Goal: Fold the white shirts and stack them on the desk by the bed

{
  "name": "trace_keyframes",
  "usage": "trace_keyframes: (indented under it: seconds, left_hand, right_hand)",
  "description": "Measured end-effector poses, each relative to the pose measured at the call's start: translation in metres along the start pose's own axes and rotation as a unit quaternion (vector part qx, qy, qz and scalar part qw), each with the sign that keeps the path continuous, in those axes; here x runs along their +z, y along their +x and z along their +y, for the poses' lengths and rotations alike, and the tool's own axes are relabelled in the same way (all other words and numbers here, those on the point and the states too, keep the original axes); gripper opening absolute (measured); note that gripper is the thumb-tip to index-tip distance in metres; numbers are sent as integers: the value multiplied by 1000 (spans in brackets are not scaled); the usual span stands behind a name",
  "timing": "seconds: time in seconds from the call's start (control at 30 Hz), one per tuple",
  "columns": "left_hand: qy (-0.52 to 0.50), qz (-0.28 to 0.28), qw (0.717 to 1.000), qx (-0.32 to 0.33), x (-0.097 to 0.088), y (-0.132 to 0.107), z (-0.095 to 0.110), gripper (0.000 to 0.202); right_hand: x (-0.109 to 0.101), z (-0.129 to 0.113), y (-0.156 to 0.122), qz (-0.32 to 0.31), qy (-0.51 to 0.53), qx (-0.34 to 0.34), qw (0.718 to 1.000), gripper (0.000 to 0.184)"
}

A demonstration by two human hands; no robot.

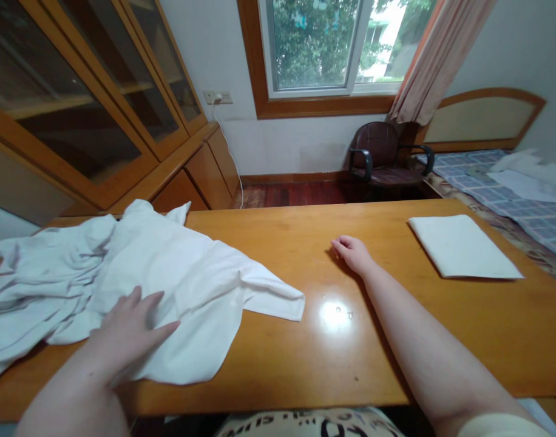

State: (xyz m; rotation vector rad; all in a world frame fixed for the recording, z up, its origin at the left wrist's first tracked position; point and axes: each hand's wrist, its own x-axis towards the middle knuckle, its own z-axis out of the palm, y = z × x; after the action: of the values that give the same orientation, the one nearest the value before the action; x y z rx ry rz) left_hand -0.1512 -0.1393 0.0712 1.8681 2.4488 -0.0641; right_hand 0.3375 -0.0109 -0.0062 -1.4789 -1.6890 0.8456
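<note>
A pile of crumpled white cloths covers the left part of the wooden table. My left hand lies flat on the near edge of that pile, fingers stretched out and pressing the fabric. My right hand rests on the bare tabletop near the middle, fingers loosely curled under, with nothing visible in it. A neatly folded white cloth lies on the table's right side, apart from both hands.
A wooden cabinet with glass doors stands at the left. Beyond the table are a dark armchair, a window with a curtain, and a bed at the right.
</note>
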Motion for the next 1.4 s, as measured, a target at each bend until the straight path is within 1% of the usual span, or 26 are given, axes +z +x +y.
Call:
trace_keyframes:
  seconds: [0.03,0.1,0.17,0.23,0.33,0.4,0.47,0.53,0.57,0.67,0.77,0.83,0.9,0.97,1.0,1.07,1.13,1.17,1.2,1.27,1.3,1.33,1.37,1.4]
  left_hand:
    - [5,-21,1000,19,6,0,1,66]
    - [14,-53,997,60,12,0,9,51]
    - [15,-59,995,75,11,1,19,34]
    - [-1,-49,997,67,3,3,27,27]
    - [-62,14,997,37,-14,1,33,21]
    - [-96,76,992,30,-26,-4,38,19]
    - [-116,142,982,38,-36,-11,48,17]
    - [-140,199,968,65,-43,-17,61,18]
    - [-159,216,959,88,-45,-19,69,19]
    - [-236,223,930,173,-48,-22,95,20]
    - [-299,205,897,254,-49,-22,125,21]
    - [-308,185,881,309,-48,-21,146,21]
    - [-297,150,870,365,-43,-19,168,21]
    - [-273,105,867,403,-34,-16,188,23]
    - [-256,85,872,408,-27,-13,197,24]
    - [-218,43,894,388,-10,-9,210,25]
    - [-179,-20,915,361,9,-5,217,27]
    - [-162,-57,918,357,17,-4,218,30]
    - [-148,-92,917,358,24,-3,218,34]
    - [-146,-144,903,379,32,-2,216,41]
    - [-162,-156,893,389,32,0,213,43]
    - [-190,-157,885,395,30,1,210,44]
    - [-222,-145,880,394,26,4,205,44]
    - [-249,-119,881,385,19,8,198,44]
  right_hand:
    - [0,0,0,0,-3,-1,1000,41]
    - [0,0,0,3,-8,0,1000,41]
    - [0,1,0,6,-13,0,1000,41]
    - [0,0,0,7,-16,-1,1000,41]
    - [0,0,0,5,-11,-3,1000,40]
    - [0,0,0,2,-4,-3,1000,41]
    - [0,1,1,0,0,-4,1000,41]
    - [0,2,1,1,2,-3,1000,41]
    - [1,2,1,1,1,-3,1000,41]
    - [1,4,1,1,-2,-8,1000,41]
    - [1,5,2,-1,0,-11,1000,42]
    - [1,5,2,-2,-1,-7,1000,42]
    - [1,4,1,-2,-4,-4,1000,41]
    - [0,3,1,-5,-1,-4,1000,40]
    - [0,2,1,-7,1,-3,1000,39]
    - [-1,1,0,-11,7,-1,1000,38]
    - [-1,1,0,-11,14,0,1000,38]
    - [-1,1,0,-11,21,-1,1000,37]
    - [-1,1,0,-13,31,-2,999,37]
    - [0,0,0,-18,60,0,998,34]
    - [0,0,-1,-20,78,1,997,32]
    - [1,0,-1,-20,94,2,995,31]
    - [1,0,-2,-18,108,2,994,30]
    - [2,0,-2,-16,119,1,993,31]
